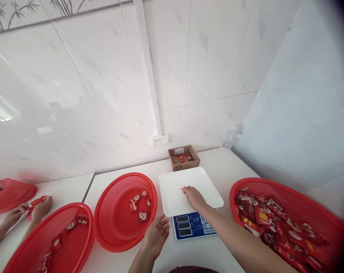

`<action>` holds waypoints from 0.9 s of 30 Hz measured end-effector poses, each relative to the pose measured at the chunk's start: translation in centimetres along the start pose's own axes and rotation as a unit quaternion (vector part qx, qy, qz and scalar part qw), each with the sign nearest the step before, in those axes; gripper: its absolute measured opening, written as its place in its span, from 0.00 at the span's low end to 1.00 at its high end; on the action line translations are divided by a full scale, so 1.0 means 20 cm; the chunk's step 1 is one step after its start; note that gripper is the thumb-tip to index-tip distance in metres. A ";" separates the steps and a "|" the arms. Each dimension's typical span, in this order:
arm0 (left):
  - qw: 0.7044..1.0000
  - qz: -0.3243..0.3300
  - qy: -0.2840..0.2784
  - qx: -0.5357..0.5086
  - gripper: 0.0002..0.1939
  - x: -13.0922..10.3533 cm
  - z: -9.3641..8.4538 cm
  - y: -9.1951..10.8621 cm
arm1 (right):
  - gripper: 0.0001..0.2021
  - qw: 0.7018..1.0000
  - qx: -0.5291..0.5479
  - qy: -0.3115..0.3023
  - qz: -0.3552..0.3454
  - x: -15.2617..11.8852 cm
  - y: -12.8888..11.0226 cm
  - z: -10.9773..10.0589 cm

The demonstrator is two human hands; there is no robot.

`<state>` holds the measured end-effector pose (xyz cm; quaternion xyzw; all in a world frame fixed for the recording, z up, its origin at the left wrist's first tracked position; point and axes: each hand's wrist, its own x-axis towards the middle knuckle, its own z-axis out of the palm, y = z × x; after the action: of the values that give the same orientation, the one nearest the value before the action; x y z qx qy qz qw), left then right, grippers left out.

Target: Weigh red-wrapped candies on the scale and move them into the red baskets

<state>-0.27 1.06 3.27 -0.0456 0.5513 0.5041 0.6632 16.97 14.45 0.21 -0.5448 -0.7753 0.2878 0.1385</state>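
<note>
My right hand (193,198) is over the white tray (172,182) of a digital scale (194,225), its fingers closed. A small red wrapped packet (182,189) peeks out at the fingertips; most of it is hidden. My left hand (157,235) is open, palm turned up and fingers slightly curled, between the scale and a round red basket (112,197). It holds nothing that I can see. Several red-and-white wrapped packets (143,216) lie at the right side of that basket.
On the right, a large red basket (245,182) holds many red packets (274,220). A cardboard box (186,165) with packets stands behind the scale. At left are another red basket (83,212), a co-worker's hands (42,207) with red plastic, and a red bag (12,193).
</note>
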 end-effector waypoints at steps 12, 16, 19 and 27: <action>0.989 0.033 -0.123 0.075 0.01 0.06 0.08 -0.09 | 0.05 0.940 0.339 -0.040 0.033 -0.49 -0.20 0.05; 0.997 0.070 -0.030 -0.002 0.07 0.08 0.11 0.03 | 0.08 0.935 0.341 0.043 0.087 -0.62 0.01 -0.04; 0.994 0.085 0.035 -0.064 0.10 0.10 0.10 0.17 | 0.09 0.933 0.299 0.138 0.147 -0.75 0.27 -0.16; 0.997 0.041 0.055 -0.040 0.09 0.08 0.08 0.12 | 0.19 0.931 0.068 0.188 0.304 -0.93 0.84 -0.38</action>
<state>-1.05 4.23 3.93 -0.0776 0.5678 0.5494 0.6081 40.63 3.59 -1.98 -0.7881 -0.5107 0.2605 0.2240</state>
